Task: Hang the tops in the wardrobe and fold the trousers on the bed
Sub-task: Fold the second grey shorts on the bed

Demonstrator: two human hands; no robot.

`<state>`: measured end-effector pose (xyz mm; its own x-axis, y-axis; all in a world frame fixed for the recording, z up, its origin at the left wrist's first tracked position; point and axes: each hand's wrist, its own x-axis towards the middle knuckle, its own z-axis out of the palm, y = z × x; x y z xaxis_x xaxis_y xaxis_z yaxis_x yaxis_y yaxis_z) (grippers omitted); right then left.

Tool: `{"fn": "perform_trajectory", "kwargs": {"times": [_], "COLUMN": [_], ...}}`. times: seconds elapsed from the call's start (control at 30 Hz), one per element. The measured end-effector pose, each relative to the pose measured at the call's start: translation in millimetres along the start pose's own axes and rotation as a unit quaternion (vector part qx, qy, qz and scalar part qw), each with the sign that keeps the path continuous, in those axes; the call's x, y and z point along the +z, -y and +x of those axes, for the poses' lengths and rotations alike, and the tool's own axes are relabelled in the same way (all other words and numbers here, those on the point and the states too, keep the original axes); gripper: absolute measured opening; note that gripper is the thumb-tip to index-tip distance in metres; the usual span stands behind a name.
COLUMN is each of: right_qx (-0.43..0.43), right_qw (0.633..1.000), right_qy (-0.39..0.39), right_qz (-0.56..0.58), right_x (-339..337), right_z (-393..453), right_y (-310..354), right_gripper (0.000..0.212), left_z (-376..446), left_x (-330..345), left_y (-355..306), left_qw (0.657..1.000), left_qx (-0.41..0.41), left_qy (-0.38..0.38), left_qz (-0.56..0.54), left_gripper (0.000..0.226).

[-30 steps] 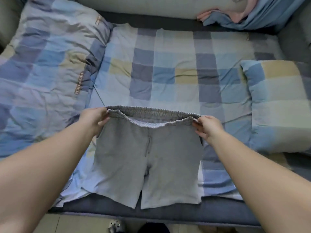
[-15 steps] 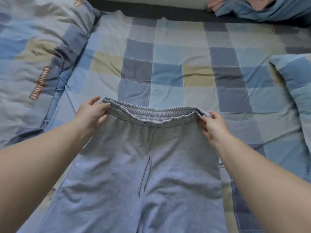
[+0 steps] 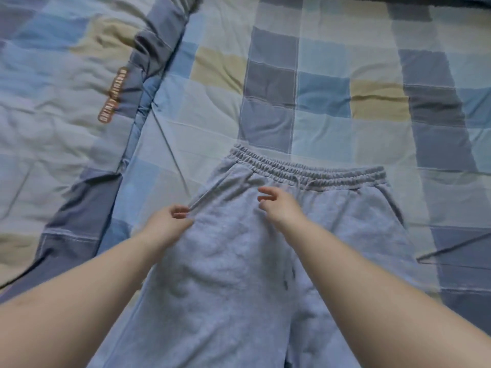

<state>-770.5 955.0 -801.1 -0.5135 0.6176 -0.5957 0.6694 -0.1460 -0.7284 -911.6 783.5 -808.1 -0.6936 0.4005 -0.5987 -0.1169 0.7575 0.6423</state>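
Note:
Grey shorts [image 3: 239,261] with an elastic waistband [image 3: 305,171] and a drawstring lie flat on the checked bed sheet [image 3: 318,102], waistband away from me. At the shorts' left edge, by the pocket opening, my left hand [image 3: 170,221] pinches a ridge of the fabric between curled fingers and thumb. My right hand [image 3: 279,205] is over the front of the shorts just below the waistband, left of the drawstring. Its fingers are loosely spread and hold nothing. The legs of the shorts run out of view at the bottom.
A rumpled checked duvet [image 3: 66,102] with a brown label [image 3: 113,95] is heaped on the left of the bed, its dark blue edge next to the shorts. The flat sheet stretches beyond and to the right of the shorts.
Both hands have let go of the waistband corners and come in towards me. The shorts now lie flat, the left hand pinches the left edge and the right hand is over the front.

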Motion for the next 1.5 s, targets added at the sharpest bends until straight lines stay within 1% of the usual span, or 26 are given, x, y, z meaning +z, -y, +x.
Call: {"fn": "perform_trajectory", "kwargs": {"times": [0.03,0.07,0.1,0.13,0.23,0.33,0.43,0.5,0.57,0.6,0.7,0.8,0.9,0.97,1.0,1.03,1.1,1.17,1.23,1.33,1.43,1.5], "right_qx": [-0.012,-0.024,-0.038,-0.048,-0.046,-0.021,0.013,0.024,0.03,0.031,-0.001,-0.03,-0.019,-0.022,-0.024,-0.023,-0.017,-0.011,-0.003,-0.003,0.017,0.035], "right_qw": [1.0,0.998,0.997,0.994,0.984,0.972,0.951,0.941,0.945,0.954,0.985,0.991,0.988,0.983,0.982,0.982,0.985,0.986,0.983,0.977,0.97,0.97], "right_qy": [0.015,0.027,0.035,0.043,0.039,0.046,0.061,0.061,0.039,0.02,-0.057,-0.124,-0.149,-0.167,-0.175,-0.18,-0.17,-0.163,-0.181,-0.205,-0.228,-0.229], "right_qz": [-0.022,-0.044,-0.064,-0.089,-0.166,-0.228,-0.304,-0.332,-0.323,-0.297,-0.162,-0.046,0.045,0.076,0.07,0.053,0.013,-0.01,-0.038,-0.061,-0.078,-0.073], "right_x": [22.3,46.2,65.0,85.7,126.8,152.3,162.8,167.7,171.2,171.9,166.8,144.9,111.5,85.1,68.8,50.4,16.5,-22.5,-59.5,-111.9,-155.4,-179.3], "right_z": [-0.8,-2.0,-3.0,-4.2,-8.9,-11.7,-11.2,-11.2,-12.3,-14.0,-24.8,-43.9,-56.8,-59.2,-58.9,-59.4,-62.0,-66.1,-70.4,-78.9,-86.5,-88.9], "right_y": [5.9,11.7,16.5,20.8,29.7,39.2,42.7,41.9,39.9,39.1,34.3,20.6,7.9,3.1,0.1,-2.7,-8.1,-19.0,-33.0,-64.6,-100.5,-123.7], "right_gripper": [0.039,0.04,0.042,0.045,0.049,0.055,0.059,0.055,0.051,0.052,0.054,0.045,0.045,0.037,0.03,0.029,0.039,0.043,0.045,0.047,0.047,0.046], "left_z": [-1.5,-4.5,-7.7,-11.7,-28.7,-41.6,-54.8,-67.7,-82.8,-91.2,-115.9,-141.9,-169.7,-186.2,-194.4,-202.3,-216.4,-229.9,-242.1,-260.0,-276.2,-283.1], "left_x": [-7.7,-16.3,-21.4,-27.5,-37.8,-47.3,-48.8,-48.4,-46.7,-45.6,-42.2,-29.7,-5.7,14.4,26.0,38.6,63.2,92.1,119.7,162.8,206.2,234.3], "left_y": [10.5,20.5,27.3,36.7,60.5,87.0,103.0,110.2,118.4,121.8,122.3,105.2,79.2,61.7,52.1,41.8,25.5,9.2,-3.5,-17.4,-24.9,-25.7], "left_qw": [0.996,0.985,0.972,0.964,0.967,0.964,0.953,0.949,0.943,0.941,0.943,0.94,0.922,0.911,0.907,0.902,0.894,0.889,0.886,0.877,0.863,0.855], "left_qx": [0.029,0.062,0.097,0.119,0.12,0.118,0.148,0.17,0.186,0.19,0.203,0.227,0.274,0.306,0.316,0.325,0.34,0.349,0.348,0.351,0.357,0.352], "left_qy": [-0.001,0.004,0.018,0.041,0.124,0.176,0.177,0.166,0.178,0.184,0.177,0.177,0.21,0.224,0.231,0.24,0.257,0.269,0.28,0.298,0.314,0.33], "left_qz": [0.084,0.162,0.214,0.233,0.188,0.158,0.195,0.209,0.212,0.21,0.195,0.182,0.174,0.162,0.158,0.151,0.135,0.128,0.123,0.14,0.171,0.19], "left_gripper": [0.03,0.027,0.023,0.018,0.019,0.033,0.04,0.041,0.042,0.043,0.047,0.048,0.051,0.055,0.056,0.057,0.056,0.052,0.052,0.056,0.058,0.06]}}
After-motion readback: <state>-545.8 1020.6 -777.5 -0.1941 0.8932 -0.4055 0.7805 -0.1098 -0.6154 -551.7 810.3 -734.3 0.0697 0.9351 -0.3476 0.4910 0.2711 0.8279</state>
